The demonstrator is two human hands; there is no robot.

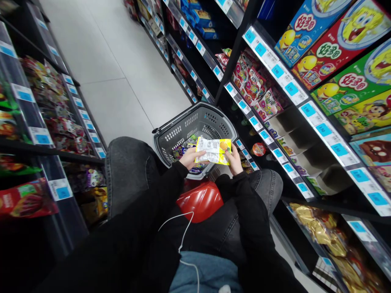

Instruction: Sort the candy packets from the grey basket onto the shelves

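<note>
A small yellow and white candy packet [214, 151] is stretched between my two hands, its printed back turned up toward me. My left hand [190, 158] pinches its left end, and my right hand [234, 159] grips the right end beside an orange fruit picture. Directly beneath the packet stands a grey shopping basket [195, 106] with slotted walls. Several small wrapped sweets in purple and green [180, 151] lie inside it, partly hidden by my hands and the packet.
Shelves with boxed snacks [332, 53] and bagged candy [253, 83] rise close on my right. On the left, bins of wrapped sweets [61, 101] line the aisle. A red glossy object [201, 201] sits between my knees. Grey floor tiles [122, 53] stretch ahead.
</note>
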